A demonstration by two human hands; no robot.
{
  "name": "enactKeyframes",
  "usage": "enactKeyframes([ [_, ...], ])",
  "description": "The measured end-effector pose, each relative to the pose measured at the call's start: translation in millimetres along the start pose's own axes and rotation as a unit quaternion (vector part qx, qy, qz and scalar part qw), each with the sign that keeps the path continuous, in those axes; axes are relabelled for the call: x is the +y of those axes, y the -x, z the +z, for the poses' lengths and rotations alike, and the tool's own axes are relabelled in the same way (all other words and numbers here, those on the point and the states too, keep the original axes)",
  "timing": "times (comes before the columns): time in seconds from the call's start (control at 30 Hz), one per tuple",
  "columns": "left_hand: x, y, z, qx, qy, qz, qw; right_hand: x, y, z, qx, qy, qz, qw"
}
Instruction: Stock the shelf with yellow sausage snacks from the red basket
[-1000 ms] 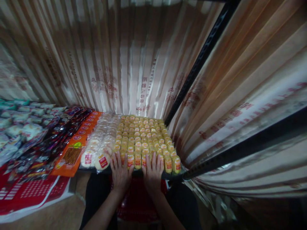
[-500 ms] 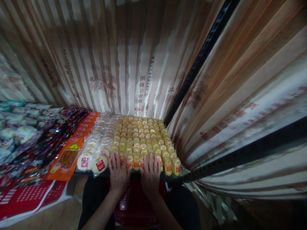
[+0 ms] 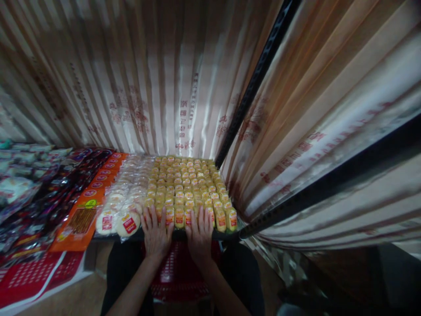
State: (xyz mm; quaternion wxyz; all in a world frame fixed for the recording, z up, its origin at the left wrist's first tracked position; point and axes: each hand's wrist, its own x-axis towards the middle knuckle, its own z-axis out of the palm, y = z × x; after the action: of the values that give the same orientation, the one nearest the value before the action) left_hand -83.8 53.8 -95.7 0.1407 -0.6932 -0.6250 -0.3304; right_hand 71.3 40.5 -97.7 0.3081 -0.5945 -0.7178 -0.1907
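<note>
Rows of small yellow wrapped cakes (image 3: 184,186) with red-and-yellow labels stand packed on the dark shelf. My left hand (image 3: 155,232) lies against their front row at its left end, fingers stretched out and spread. Against the same front row, further right, my right hand (image 3: 199,232) rests with its fingers extended. Neither hand grips anything. Just left of my left hand are rows of round white wrapped crackers (image 3: 129,224) with red labels. An orange packet (image 3: 82,210) with brown sticks pictured on it lies beside the crackers.
Dark shiny packets (image 3: 52,197) and pale packets (image 3: 16,188) cover the shelf at left. A red basket (image 3: 180,270) stands below, between the knees. Black metal posts (image 3: 253,87) and a pleated printed curtain (image 3: 158,101) close off the back and right.
The view has turned slightly to the right, so the goods and both hands appear further left. The hands stay pressed to the front row of yellow cakes.
</note>
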Motion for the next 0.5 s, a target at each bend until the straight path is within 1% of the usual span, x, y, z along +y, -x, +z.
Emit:
enactKeyframes([
  [0.1, 0.4, 0.1, -3.1, -0.007, 0.006, 0.003, 1.0, 1.6, 10.8, -6.5, 0.005, -0.006, 0.027, 1.0],
  [0.17, 0.4, 0.2, -4.4, -0.005, 0.013, 0.005, 1.0, 3.1, 18.2, -9.9, -0.005, -0.003, 0.045, 0.999],
  [0.23, 0.3, 0.3, -4.7, -0.002, 0.021, 0.008, 1.0, 5.0, 22.8, -11.5, -0.015, -0.001, 0.048, 0.999],
  [0.33, 0.0, 0.5, -3.6, 0.01, 0.026, 0.013, 1.0, 7.4, 22.0, -9.5, -0.015, -0.002, 0.042, 0.999],
  [0.5, -0.6, 1.4, -1.1, 0.031, 0.021, 0.018, 0.999, 6.8, 11.5, 0.5, 0.002, -0.005, 0.044, 0.999],
])
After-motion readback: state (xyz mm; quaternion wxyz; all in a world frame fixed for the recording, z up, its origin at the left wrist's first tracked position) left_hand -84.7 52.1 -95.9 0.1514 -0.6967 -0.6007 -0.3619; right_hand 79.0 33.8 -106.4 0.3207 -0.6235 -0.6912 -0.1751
